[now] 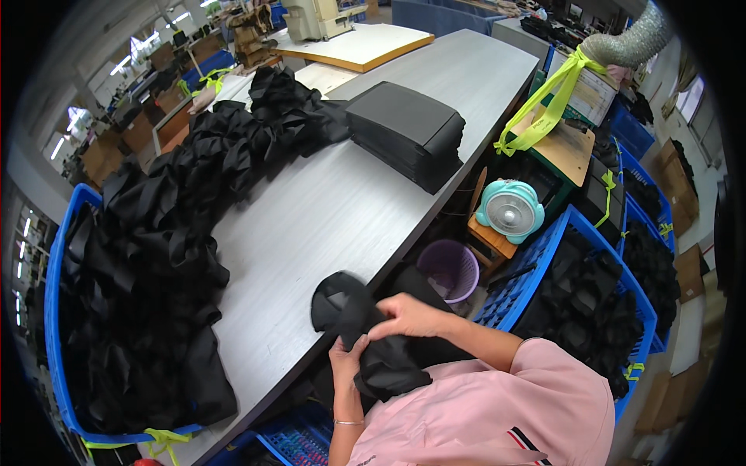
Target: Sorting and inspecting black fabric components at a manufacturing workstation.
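Pink shirt (482, 412) right up close, and ahead of you runs the long grey table (287, 233), a great heap of black cloth (155, 225) sprawling down its left side, a neat dark stack (404, 124) farther off. Over the near edge, there's your black fabric piece (342, 301), bunched, pinched in your left hand (347, 361), your right hand (409, 317) gripping it too.

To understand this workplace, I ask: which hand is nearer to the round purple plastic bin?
Right. The right hand is to the lower left of the bin in the picture; the left hand is farther away in that direction.
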Demonstrator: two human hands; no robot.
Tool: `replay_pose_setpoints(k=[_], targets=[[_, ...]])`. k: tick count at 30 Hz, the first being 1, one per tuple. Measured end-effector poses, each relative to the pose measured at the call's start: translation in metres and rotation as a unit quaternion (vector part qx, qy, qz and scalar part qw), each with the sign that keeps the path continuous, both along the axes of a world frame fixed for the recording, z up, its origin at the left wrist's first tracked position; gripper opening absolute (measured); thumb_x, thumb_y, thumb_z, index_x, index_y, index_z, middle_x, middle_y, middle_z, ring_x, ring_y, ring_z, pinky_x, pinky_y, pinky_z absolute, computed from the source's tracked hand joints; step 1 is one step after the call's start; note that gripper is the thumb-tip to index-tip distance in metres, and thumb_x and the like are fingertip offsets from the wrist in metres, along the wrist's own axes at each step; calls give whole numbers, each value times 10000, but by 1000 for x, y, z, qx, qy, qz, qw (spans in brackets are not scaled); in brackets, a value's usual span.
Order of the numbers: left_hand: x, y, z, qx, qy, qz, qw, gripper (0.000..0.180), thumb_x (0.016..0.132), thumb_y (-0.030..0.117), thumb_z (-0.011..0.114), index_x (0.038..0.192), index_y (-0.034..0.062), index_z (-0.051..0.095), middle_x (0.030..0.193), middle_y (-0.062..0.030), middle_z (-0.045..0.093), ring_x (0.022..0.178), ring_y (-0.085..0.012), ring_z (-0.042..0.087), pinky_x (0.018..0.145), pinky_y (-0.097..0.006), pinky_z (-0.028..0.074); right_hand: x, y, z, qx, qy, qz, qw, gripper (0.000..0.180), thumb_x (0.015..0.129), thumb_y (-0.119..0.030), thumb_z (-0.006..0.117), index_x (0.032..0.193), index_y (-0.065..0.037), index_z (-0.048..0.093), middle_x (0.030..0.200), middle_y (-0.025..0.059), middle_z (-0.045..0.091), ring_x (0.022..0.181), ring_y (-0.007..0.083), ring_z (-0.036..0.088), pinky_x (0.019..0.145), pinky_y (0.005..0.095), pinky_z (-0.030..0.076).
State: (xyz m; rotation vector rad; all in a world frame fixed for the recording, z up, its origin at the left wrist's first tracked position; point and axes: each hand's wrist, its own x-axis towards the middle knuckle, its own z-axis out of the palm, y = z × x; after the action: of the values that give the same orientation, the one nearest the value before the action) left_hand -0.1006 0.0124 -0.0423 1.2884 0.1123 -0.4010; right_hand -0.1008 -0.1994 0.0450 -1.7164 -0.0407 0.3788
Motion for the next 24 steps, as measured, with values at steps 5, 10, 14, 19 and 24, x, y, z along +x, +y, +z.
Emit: replay_pose_setpoints(k=[5,10,14,19,24], targets=[[5,11,25,-111,60,28,992,305,877,34,712,1165,-50,657,1110,-66,698,966,-122,647,887,-273,513,16,-12,-38,90,42,-123,987,331,776,-295,828,784,-13,656,717,-28,590,723,57,516,640,256,435],[8,13,38,7,-13,-19,1000,341,913,109,686,1213,-47,640,1156,-51,673,1042,-136,616,942,-302,489,17,-11,-20,13,-62,-110,992,231,838,-167,762,958,10,675,885,19,682,832,92,590,735,274,488],[15,22,43,-89,29,-104,990,386,923,120,677,1263,-43,594,1184,-71,665,1023,-145,638,914,-299,509,21,-26,-14,222,114,-77,965,214,853,-118,754,1028,0,723,939,69,730,873,118,663,810,289,542],[19,5,31,-247,124,-86,957,420,939,161,679,1295,-26,557,1185,-80,667,1019,-143,654,890,-299,535,23,9,3,404,142,-66,901,174,871,-149,752,999,-33,730,866,26,723,750,114,682,656,265,560],[7,6,25,-107,100,-33,989,394,923,200,715,1230,-20,603,1144,-75,678,980,-131,654,857,-281,532,59,-16,-42,-212,-66,-150,963,373,752,-303,818,720,2,604,573,103,557,532,112,481,512,319,414]])
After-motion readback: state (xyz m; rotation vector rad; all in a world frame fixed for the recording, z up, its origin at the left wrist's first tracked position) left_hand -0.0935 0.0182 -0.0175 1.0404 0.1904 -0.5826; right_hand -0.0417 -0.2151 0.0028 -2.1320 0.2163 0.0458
